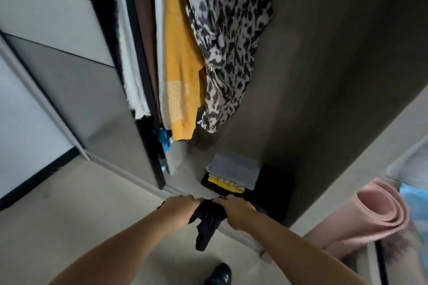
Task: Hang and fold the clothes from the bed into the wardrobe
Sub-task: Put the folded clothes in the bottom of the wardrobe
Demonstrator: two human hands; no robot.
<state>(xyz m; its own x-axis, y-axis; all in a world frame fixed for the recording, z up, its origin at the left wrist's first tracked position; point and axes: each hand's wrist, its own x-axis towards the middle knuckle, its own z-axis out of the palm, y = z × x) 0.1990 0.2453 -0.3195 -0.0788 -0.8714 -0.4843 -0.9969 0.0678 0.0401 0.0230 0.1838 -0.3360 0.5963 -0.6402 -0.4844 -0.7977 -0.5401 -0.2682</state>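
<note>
Now both hands' fingers (196, 201) clutch a crumpled black garment (207, 222) (one end dangling).

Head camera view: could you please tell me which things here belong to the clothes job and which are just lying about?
Part of the job:
- black garment, gripped by the left hand and right hand
- folded pile on the wardrobe floor
- hanging yellow top and leopard-print garment

Just lying about:
- rolled pink mat
- black shoe
</note>
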